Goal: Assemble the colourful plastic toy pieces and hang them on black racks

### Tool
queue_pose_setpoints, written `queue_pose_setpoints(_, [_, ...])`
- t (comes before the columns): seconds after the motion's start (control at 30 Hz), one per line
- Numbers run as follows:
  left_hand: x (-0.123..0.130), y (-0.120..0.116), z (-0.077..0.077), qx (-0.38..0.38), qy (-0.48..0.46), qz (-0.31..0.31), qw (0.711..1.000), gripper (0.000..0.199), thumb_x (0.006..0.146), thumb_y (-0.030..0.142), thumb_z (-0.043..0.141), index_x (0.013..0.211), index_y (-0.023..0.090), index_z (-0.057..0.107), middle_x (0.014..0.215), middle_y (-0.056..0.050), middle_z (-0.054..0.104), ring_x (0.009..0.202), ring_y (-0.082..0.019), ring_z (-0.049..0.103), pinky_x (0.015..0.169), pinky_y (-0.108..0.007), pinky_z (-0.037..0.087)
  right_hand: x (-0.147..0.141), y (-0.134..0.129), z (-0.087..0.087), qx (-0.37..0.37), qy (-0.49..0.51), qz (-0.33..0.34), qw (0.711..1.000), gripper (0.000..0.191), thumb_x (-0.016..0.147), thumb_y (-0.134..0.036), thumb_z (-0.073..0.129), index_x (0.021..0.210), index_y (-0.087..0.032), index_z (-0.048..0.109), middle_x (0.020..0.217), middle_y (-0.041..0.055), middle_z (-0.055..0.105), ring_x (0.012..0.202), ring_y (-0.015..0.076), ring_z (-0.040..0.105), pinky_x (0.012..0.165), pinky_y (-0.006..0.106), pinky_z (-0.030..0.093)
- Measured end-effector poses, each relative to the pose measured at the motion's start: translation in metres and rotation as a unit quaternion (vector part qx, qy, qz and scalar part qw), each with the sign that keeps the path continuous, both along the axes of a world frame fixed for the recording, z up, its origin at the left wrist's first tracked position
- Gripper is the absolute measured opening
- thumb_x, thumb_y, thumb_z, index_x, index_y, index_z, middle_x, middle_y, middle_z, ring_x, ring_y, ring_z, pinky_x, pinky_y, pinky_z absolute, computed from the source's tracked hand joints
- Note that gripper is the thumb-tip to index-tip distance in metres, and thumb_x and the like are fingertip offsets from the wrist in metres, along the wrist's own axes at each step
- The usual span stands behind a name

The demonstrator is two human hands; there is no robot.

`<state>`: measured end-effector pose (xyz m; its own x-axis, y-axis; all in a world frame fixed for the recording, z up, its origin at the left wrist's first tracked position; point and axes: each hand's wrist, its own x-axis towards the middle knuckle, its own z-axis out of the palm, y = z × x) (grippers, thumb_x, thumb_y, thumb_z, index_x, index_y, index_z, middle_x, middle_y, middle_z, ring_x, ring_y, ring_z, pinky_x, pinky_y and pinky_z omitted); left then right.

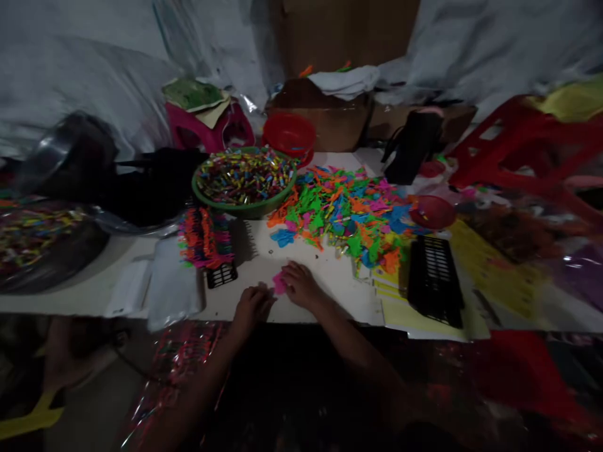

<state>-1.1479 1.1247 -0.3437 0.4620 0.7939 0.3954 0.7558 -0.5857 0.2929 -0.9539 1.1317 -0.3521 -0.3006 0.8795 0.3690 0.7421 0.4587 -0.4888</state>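
Both of my hands meet low over the white tabletop, near its front edge. My right hand (300,285) has its fingers closed on a small bright pink plastic piece (279,284), whose exact shape is blurred. Just to the left, my left hand (254,304) is pinched at the edge of that piece; what lies in its fingers is too dark to make out. Beyond them spreads a heap of colourful flat plastic figures (339,213) in green, orange, blue and pink. A black slotted tray (221,275) left of my hands bears rows of similar orange and pink pieces (206,238).
A green basin (254,210) of small wrapped, multicoloured items stands behind. Stacked black trays (434,279) rest on yellow cards (393,307) at right. Clear plastic bags (175,282) lie left. Red bowls (288,132), a red stool (513,144) and a metal basin (61,257) surround the worktop.
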Motion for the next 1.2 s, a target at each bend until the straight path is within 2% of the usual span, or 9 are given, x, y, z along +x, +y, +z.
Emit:
queue_pose_setpoints(0.13, [0.0, -0.002, 0.009, -0.036, -0.13, 0.049, 0.99, 0.021, 0.077, 0.037, 0.053, 0.075, 0.018, 0.061, 0.076, -0.006, 0.058, 0.076, -0.017, 0.054, 0.067, -0.028, 0.045, 0.039, -0.033, -0.006, -0.024, 0.061, -0.004, 0.998, 0.027, 0.071, -0.014, 0.047, 0.092, -0.02, 0.062, 0.124, 0.0062, 0.05, 0.125, 0.0206, 0.032, 0.102, 0.043, 0.019])
queue_pose_setpoints(0.23, [0.016, -0.001, 0.015, -0.167, -0.242, 0.089, 0.952, 0.03, 0.08, 0.044, 0.044, 0.072, 0.018, 0.057, 0.066, -0.002, 0.056, 0.064, -0.013, 0.053, 0.06, -0.025, 0.043, 0.045, -0.05, 0.0, -0.052, 0.085, -0.193, 0.976, 0.025, 0.073, -0.025, 0.05, 0.094, -0.018, 0.061, 0.117, 0.0097, 0.054, 0.114, 0.0237, 0.042, 0.095, 0.042, 0.029])
queue_pose_setpoints(0.33, [0.038, -0.002, 0.016, -0.344, -0.305, 0.134, 0.878, 0.04, 0.079, 0.051, 0.038, 0.071, 0.016, 0.057, 0.05, 0.003, 0.045, 0.047, -0.009, 0.043, 0.046, -0.021, 0.034, 0.033, -0.055, 0.008, -0.1, 0.056, -0.35, 0.93, 0.039, 0.065, -0.041, 0.061, 0.095, -0.016, 0.061, 0.107, 0.0117, 0.055, 0.103, 0.0279, 0.044, 0.088, 0.044, 0.032])
queue_pose_setpoints(0.43, [0.054, -0.008, 0.016, -0.478, -0.333, 0.112, 0.805, 0.045, 0.071, 0.055, 0.049, 0.079, 0.012, 0.061, 0.053, 0.003, 0.049, 0.047, -0.008, 0.042, 0.045, -0.02, 0.031, 0.021, -0.05, 0.012, -0.137, 0.094, -0.325, 0.931, 0.03, 0.061, -0.039, 0.064, 0.08, -0.016, 0.062, 0.095, 0.0105, 0.057, 0.095, 0.0265, 0.047, 0.083, 0.041, 0.035])
queue_pose_setpoints(0.5, [0.058, -0.014, 0.021, -0.516, -0.364, 0.088, 0.77, 0.048, 0.067, 0.053, 0.056, 0.091, 0.012, 0.061, 0.059, 0.002, 0.053, 0.051, -0.008, 0.044, 0.048, -0.019, 0.032, 0.019, -0.047, 0.014, -0.176, 0.233, -0.282, 0.914, 0.025, 0.066, -0.039, 0.06, 0.073, -0.015, 0.06, 0.08, 0.007, 0.06, 0.082, 0.0213, 0.051, 0.075, 0.036, 0.039])
queue_pose_setpoints(0.63, [0.061, -0.023, 0.04, -0.51, -0.438, 0.051, 0.738, 0.052, 0.065, 0.047, 0.063, 0.106, 0.016, 0.057, 0.073, 0.001, 0.059, 0.055, -0.006, 0.045, 0.052, -0.019, 0.033, 0.018, -0.046, 0.025, -0.233, 0.54, -0.157, 0.793, 0.031, 0.066, -0.047, 0.06, 0.072, -0.016, 0.058, 0.065, -0.0001, 0.059, 0.062, 0.0134, 0.053, 0.063, 0.027, 0.042])
queue_pose_setpoints(0.73, [0.068, -0.027, 0.054, -0.528, -0.479, 0.016, 0.702, 0.043, 0.064, 0.044, 0.066, 0.095, 0.014, 0.061, 0.077, -0.002, 0.06, 0.059, -0.007, 0.048, 0.053, -0.019, 0.034, 0.015, -0.052, 0.041, -0.235, 0.616, -0.102, 0.745, 0.03, 0.067, -0.046, 0.062, 0.069, -0.016, 0.058, 0.063, -0.0007, 0.06, 0.06, 0.0124, 0.054, 0.061, 0.026, 0.043])
queue_pose_setpoints(1.0, [0.082, -0.032, 0.07, -0.592, -0.498, 0.014, 0.633, 0.042, 0.06, 0.046, 0.07, 0.084, 0.012, 0.062, 0.073, -0.003, 0.059, 0.057, -0.006, 0.045, 0.053, -0.02, 0.032, 0.022, -0.064, 0.061, -0.207, 0.59, -0.104, 0.774, 0.03, 0.068, -0.046, 0.062, 0.067, -0.016, 0.056, 0.061, -0.0012, 0.058, 0.057, 0.0121, 0.052, 0.059, 0.026, 0.043])
queue_pose_setpoints(1.2, [0.08, -0.035, 0.075, -0.585, -0.429, -0.018, 0.689, 0.04, 0.065, 0.052, 0.062, 0.067, 0.012, 0.058, 0.054, 0.003, 0.047, 0.047, -0.005, 0.036, 0.047, -0.02, 0.025, 0.021, -0.068, 0.057, -0.195, 0.549, -0.116, 0.804, 0.03, 0.068, -0.045, 0.06, 0.066, -0.016, 0.054, 0.058, -0.0014, 0.055, 0.055, 0.0112, 0.049, 0.056, 0.024, 0.041])
